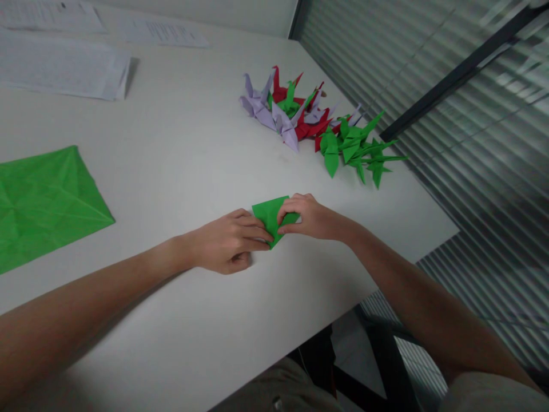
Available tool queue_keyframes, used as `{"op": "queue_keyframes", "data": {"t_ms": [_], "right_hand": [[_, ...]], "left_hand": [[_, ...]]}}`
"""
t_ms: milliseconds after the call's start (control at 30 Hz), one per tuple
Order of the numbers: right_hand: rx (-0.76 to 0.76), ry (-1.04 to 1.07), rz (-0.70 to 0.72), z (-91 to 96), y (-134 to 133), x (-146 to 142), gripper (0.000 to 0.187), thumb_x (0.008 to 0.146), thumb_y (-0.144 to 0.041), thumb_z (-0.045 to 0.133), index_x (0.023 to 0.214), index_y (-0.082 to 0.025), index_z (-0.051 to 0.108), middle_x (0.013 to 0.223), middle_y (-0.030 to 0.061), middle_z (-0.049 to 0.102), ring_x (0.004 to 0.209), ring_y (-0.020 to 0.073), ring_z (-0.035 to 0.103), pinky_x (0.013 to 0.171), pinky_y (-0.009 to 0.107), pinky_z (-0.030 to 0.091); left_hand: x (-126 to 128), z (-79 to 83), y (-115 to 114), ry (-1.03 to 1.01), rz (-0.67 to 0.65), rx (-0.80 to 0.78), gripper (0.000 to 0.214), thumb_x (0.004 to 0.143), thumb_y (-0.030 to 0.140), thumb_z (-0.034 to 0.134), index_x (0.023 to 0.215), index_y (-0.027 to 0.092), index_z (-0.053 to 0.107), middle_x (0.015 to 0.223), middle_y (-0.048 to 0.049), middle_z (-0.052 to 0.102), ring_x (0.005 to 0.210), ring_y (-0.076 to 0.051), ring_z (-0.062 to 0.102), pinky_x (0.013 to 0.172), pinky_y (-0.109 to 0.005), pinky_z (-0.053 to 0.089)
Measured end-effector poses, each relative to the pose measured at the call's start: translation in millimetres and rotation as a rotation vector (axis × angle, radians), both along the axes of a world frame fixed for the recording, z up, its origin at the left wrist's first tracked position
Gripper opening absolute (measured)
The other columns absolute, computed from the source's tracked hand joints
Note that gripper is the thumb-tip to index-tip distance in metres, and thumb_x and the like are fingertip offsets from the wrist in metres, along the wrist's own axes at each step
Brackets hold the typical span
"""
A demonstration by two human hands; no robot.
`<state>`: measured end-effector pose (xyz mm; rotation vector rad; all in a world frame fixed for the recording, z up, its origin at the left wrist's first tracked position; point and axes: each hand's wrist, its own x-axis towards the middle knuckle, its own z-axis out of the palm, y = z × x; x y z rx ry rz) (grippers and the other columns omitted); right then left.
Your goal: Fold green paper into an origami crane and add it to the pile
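Observation:
A small folded piece of green origami paper [271, 213] lies on the white table between my two hands. My left hand [229, 240] rests on the tabletop from the left, its fingertips pressing the paper's left and lower edge and its thumb tucked under. From the right, my right hand [315, 217] pinches the paper's right part between thumb and fingers. The part under my right fingers is hidden.
Finished paper cranes stand in a cluster beyond my hands: lilac [257, 106], red [311, 127] and green [354, 143]. A larger creased green sheet [47, 200] lies at the left. Printed papers [64, 66] lie at the back left. Window blinds [472, 126] border the table's right edge.

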<state>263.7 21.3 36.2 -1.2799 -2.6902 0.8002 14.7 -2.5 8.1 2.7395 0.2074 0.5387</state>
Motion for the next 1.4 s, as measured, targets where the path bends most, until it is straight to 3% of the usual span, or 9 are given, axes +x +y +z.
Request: {"op": "queue_keyframes", "data": {"t_ms": [200, 600, 800, 1100, 1400], "right_hand": [[-0.017, 0.032, -0.088, -4.3, -0.6, -0.5, 0.019, 0.073, -0.034, 0.078, 0.084, -0.022, 0.068, 0.088, 0.001, 0.069, 0.092, 0.0227, 0.056, 0.087, 0.037, 0.031], [-0.042, -0.018, -0.192, -4.7, 3.7, -7.0, 0.016, 0.07, -0.031, 0.08, 0.077, -0.02, 0.07, 0.077, 0.0014, 0.063, 0.085, 0.0203, 0.056, 0.08, 0.032, 0.037], [-0.042, 0.024, -0.214, -7.4, 2.1, -6.7, 0.017, 0.069, -0.032, 0.08, 0.076, -0.021, 0.069, 0.077, 0.0008, 0.063, 0.084, 0.0199, 0.056, 0.079, 0.032, 0.037], [0.018, 0.255, -0.312, -17.7, -0.9, 12.6, 0.025, 0.073, -0.035, 0.075, 0.094, -0.021, 0.071, 0.075, 0.0009, 0.066, 0.082, 0.02, 0.058, 0.081, 0.034, 0.042], [0.103, 0.314, -0.456, -30.5, -9.4, 17.9, 0.013, 0.075, -0.034, 0.072, 0.079, -0.021, 0.073, 0.074, 0.0032, 0.069, 0.083, 0.0214, 0.062, 0.08, 0.035, 0.045]], "left_hand": [[-0.1, 1.6, 0.0, 0.025, 0.016, 0.022, 0.039, 0.078, 0.011, 0.048, 0.113, 0.02, 0.063, 0.118, -0.0082, 0.066, 0.103, -0.024, 0.06, 0.098, -0.042, 0.038], [1.0, 2.3, 0.0, 0.017, 0.006, -0.009, 0.037, 0.079, 0.01, 0.047, 0.112, 0.02, 0.062, 0.118, -0.0072, 0.067, 0.108, -0.024, 0.059, 0.1, -0.042, 0.037], [6.1, 3.0, -1.6, 0.036, 0.033, -0.024, 0.044, 0.085, 0.014, 0.045, 0.127, 0.02, 0.055, 0.114, -0.0081, 0.068, 0.108, -0.023, 0.059, 0.095, -0.04, 0.038], [8.2, -0.4, -3.1, 0.034, 0.059, 0.053, 0.037, 0.087, 0.017, 0.047, 0.121, 0.02, 0.061, 0.103, -0.0075, 0.069, 0.106, -0.024, 0.06, 0.094, -0.04, 0.04], [8.6, 0.5, -2.8, 0.044, 0.056, 0.045, 0.037, 0.084, 0.015, 0.048, 0.118, 0.02, 0.063, 0.101, -0.0072, 0.069, 0.103, -0.023, 0.061, 0.093, -0.04, 0.039]]}}
